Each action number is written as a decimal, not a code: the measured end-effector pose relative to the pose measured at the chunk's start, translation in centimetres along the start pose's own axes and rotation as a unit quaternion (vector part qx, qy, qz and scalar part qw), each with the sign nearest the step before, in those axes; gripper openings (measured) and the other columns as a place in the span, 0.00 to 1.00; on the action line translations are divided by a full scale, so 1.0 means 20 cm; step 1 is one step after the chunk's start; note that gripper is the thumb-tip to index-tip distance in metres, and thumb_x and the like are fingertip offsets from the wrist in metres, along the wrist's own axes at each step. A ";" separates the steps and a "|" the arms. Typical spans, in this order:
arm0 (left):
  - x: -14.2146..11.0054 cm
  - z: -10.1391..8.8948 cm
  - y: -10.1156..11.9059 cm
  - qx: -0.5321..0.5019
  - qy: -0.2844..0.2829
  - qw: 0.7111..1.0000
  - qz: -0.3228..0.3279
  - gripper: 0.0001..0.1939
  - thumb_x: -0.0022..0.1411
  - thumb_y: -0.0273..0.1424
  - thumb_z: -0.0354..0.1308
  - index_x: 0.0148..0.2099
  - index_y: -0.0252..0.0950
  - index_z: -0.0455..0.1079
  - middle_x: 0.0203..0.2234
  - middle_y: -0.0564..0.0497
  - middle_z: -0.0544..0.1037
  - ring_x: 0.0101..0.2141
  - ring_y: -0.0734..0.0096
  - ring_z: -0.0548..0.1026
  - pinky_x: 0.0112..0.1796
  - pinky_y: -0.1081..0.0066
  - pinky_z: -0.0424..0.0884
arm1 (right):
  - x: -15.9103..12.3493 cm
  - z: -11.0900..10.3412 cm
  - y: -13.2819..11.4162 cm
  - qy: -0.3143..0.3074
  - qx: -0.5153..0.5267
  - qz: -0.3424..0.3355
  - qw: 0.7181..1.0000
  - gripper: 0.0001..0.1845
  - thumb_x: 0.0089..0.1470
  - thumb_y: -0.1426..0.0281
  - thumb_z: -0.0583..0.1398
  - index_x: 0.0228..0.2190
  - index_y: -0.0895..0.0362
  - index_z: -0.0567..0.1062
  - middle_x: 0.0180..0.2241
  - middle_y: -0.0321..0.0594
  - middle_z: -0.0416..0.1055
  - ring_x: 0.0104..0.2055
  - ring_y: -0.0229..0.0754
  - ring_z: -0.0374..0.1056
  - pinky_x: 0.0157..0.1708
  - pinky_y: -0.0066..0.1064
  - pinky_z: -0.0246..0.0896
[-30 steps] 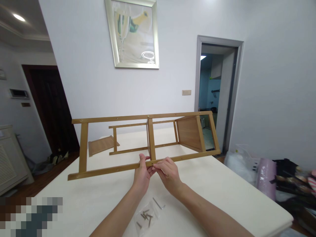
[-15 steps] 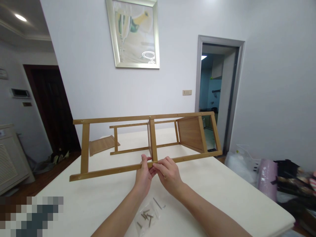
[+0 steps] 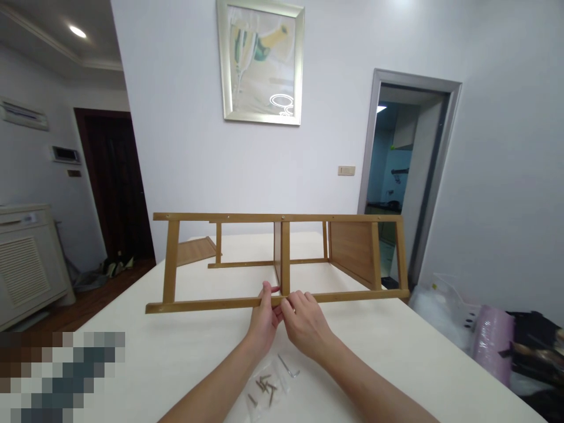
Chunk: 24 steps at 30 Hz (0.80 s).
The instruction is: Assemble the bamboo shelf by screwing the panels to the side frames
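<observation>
A wooden shelf frame [image 3: 202, 305] lies on its side on the white table, its long rails running left to right. My left hand [image 3: 261, 320] grips the near lower rail at the middle crosspiece, thumb up on the inner side. Against the same joint, just to the right, my right hand [image 3: 306, 322] has its fingers pinched together. Whatever it pinches is hidden. Nearer to me lie a clear plastic bag [image 3: 284, 385] with several screws [image 3: 265, 385] and an L-shaped hex key [image 3: 288, 365].
A separate wooden panel [image 3: 196, 251] rests on the table [image 3: 379, 364] at the back left. Two panels are fitted in the frame, one being the right-hand panel [image 3: 351, 247]. Beyond the table's right edge is a purple wrapped roll [image 3: 493, 341].
The view has turned a little to the left, so everything sits further right. The frame's rails look more level. Both hands stay at the same joint.
</observation>
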<state>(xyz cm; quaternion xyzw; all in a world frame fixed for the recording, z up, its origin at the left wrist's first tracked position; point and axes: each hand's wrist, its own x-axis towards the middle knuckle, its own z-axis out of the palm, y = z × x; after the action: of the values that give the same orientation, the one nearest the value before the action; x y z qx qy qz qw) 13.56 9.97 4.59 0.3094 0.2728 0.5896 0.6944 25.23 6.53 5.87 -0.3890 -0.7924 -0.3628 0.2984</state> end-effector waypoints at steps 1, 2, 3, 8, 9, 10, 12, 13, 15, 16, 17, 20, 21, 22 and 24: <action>0.00 -0.01 -0.01 -0.003 0.000 1.000 -0.002 0.30 0.52 0.56 0.60 0.43 0.34 0.69 0.28 0.46 0.80 0.31 0.64 0.79 0.34 0.69 0.73 | 0.00 0.00 -0.01 -0.012 -0.011 -0.007 1.000 0.10 0.56 0.80 0.50 0.28 0.57 0.65 0.28 0.40 0.61 0.29 0.42 0.52 0.29 0.34 0.43; 0.01 -0.02 -0.01 -0.007 -0.002 1.000 -0.006 0.30 0.52 0.56 0.60 0.43 0.35 0.69 0.28 0.46 0.81 0.31 0.64 0.79 0.34 0.69 0.72 | -0.01 0.00 -0.01 -0.024 -0.021 -0.012 0.999 0.09 0.55 0.81 0.50 0.28 0.57 0.65 0.28 0.41 0.62 0.29 0.42 0.52 0.30 0.34 0.43; 0.01 -0.03 -0.02 -0.011 -0.004 1.000 -0.009 0.30 0.52 0.56 0.60 0.43 0.35 0.69 0.28 0.46 0.81 0.31 0.65 0.79 0.33 0.69 0.72 | -0.01 0.00 -0.02 -0.035 -0.028 -0.016 0.999 0.09 0.55 0.81 0.50 0.29 0.57 0.65 0.28 0.41 0.62 0.29 0.43 0.53 0.30 0.35 0.44; 0.04 -0.06 -0.04 -0.032 -0.003 0.999 -0.028 0.29 0.51 0.56 0.61 0.42 0.36 0.68 0.27 0.48 0.80 0.27 0.67 0.78 0.30 0.71 0.70 | -0.03 0.03 -0.03 -0.071 -0.055 -0.023 0.996 0.08 0.53 0.81 0.52 0.30 0.56 0.64 0.28 0.41 0.62 0.30 0.45 0.55 0.32 0.37 0.46; 0.04 -0.06 -0.05 -0.032 -0.003 0.999 -0.029 0.29 0.51 0.56 0.61 0.42 0.36 0.68 0.27 0.48 0.80 0.26 0.68 0.78 0.30 0.71 0.70 | -0.03 0.03 -0.04 -0.074 -0.060 -0.023 0.995 0.08 0.53 0.81 0.53 0.30 0.56 0.64 0.28 0.41 0.62 0.30 0.45 0.55 0.31 0.37 0.46; 0.04 -0.06 -0.05 -0.030 -0.005 0.999 -0.030 0.29 0.51 0.56 0.61 0.42 0.36 0.68 0.27 0.48 0.80 0.26 0.68 0.78 0.30 0.71 0.70 | -0.03 0.03 -0.04 -0.075 -0.065 -0.022 0.995 0.08 0.52 0.81 0.53 0.30 0.56 0.64 0.28 0.41 0.62 0.30 0.45 0.55 0.31 0.37 0.46; 0.04 -0.06 -0.05 -0.023 -0.007 0.999 -0.028 0.29 0.50 0.56 0.62 0.42 0.36 0.68 0.27 0.48 0.80 0.26 0.67 0.78 0.30 0.70 0.70 | -0.04 0.04 -0.04 -0.078 -0.073 -0.022 0.994 0.07 0.53 0.80 0.53 0.30 0.56 0.64 0.28 0.41 0.63 0.30 0.45 0.56 0.31 0.37 0.46; 0.04 -0.06 -0.05 -0.019 -0.008 0.999 -0.026 0.29 0.50 0.56 0.62 0.42 0.36 0.68 0.27 0.48 0.80 0.26 0.67 0.78 0.31 0.70 0.70 | -0.04 0.04 -0.05 -0.079 -0.074 -0.021 0.994 0.07 0.53 0.80 0.54 0.30 0.56 0.64 0.28 0.41 0.63 0.30 0.45 0.56 0.31 0.37 0.46; 0.04 -0.06 -0.05 -0.013 -0.008 1.000 -0.021 0.29 0.50 0.56 0.62 0.42 0.36 0.67 0.26 0.49 0.80 0.27 0.67 0.78 0.32 0.70 0.69 | -0.04 0.03 -0.05 -0.083 -0.074 -0.020 0.994 0.07 0.52 0.80 0.54 0.31 0.56 0.64 0.28 0.41 0.63 0.30 0.45 0.57 0.31 0.37 0.46; 0.04 -0.05 -0.04 -0.011 -0.008 1.000 -0.020 0.29 0.50 0.56 0.62 0.42 0.36 0.67 0.26 0.49 0.80 0.26 0.68 0.77 0.32 0.71 0.69 | -0.04 0.03 -0.05 -0.084 -0.072 -0.019 0.994 0.08 0.52 0.80 0.54 0.31 0.56 0.64 0.28 0.41 0.63 0.30 0.45 0.57 0.31 0.37 0.47; 0.03 -0.05 -0.04 -0.010 -0.008 1.000 -0.019 0.29 0.50 0.56 0.61 0.42 0.36 0.67 0.26 0.50 0.79 0.26 0.69 0.77 0.32 0.71 0.69 | -0.04 0.03 -0.05 -0.084 -0.069 -0.018 0.994 0.08 0.52 0.81 0.54 0.31 0.56 0.64 0.28 0.41 0.63 0.30 0.45 0.57 0.31 0.37 0.47; 0.04 -0.05 -0.04 -0.010 -0.011 1.000 -0.022 0.29 0.50 0.56 0.61 0.42 0.36 0.67 0.23 0.52 0.78 0.23 0.72 0.75 0.30 0.73 0.68 | -0.04 0.04 -0.04 -0.066 -0.057 -0.012 0.996 0.08 0.54 0.81 0.52 0.31 0.56 0.64 0.28 0.40 0.63 0.29 0.44 0.56 0.31 0.37 0.47; 0.04 -0.05 -0.04 -0.011 -0.011 1.000 -0.022 0.29 0.50 0.56 0.62 0.42 0.36 0.66 0.22 0.53 0.77 0.22 0.74 0.73 0.29 0.73 0.67 | -0.04 0.04 -0.04 -0.055 -0.053 -0.007 0.997 0.08 0.55 0.81 0.52 0.31 0.56 0.63 0.27 0.40 0.62 0.28 0.44 0.56 0.31 0.36 0.46; 0.04 -0.05 -0.04 -0.012 -0.010 1.000 -0.020 0.29 0.50 0.56 0.62 0.41 0.37 0.66 0.21 0.54 0.76 0.20 0.75 0.72 0.28 0.74 0.66 | -0.04 0.04 -0.04 -0.044 -0.050 -0.001 0.998 0.08 0.57 0.80 0.51 0.30 0.56 0.63 0.27 0.39 0.62 0.28 0.44 0.56 0.31 0.36 0.46; 0.04 -0.05 -0.04 -0.014 -0.007 1.000 -0.018 0.29 0.49 0.56 0.62 0.41 0.37 0.66 0.21 0.55 0.75 0.19 0.76 0.70 0.27 0.74 0.66 | -0.04 0.05 -0.04 -0.027 -0.046 0.008 0.999 0.10 0.59 0.80 0.49 0.29 0.55 0.63 0.26 0.39 0.61 0.27 0.43 0.55 0.30 0.35 0.46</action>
<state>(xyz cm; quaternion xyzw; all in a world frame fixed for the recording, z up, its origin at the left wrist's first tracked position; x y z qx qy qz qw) 13.44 10.76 3.27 0.2992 0.2650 0.5787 0.7109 24.88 6.65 4.49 -0.4183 -0.7798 -0.3856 0.2613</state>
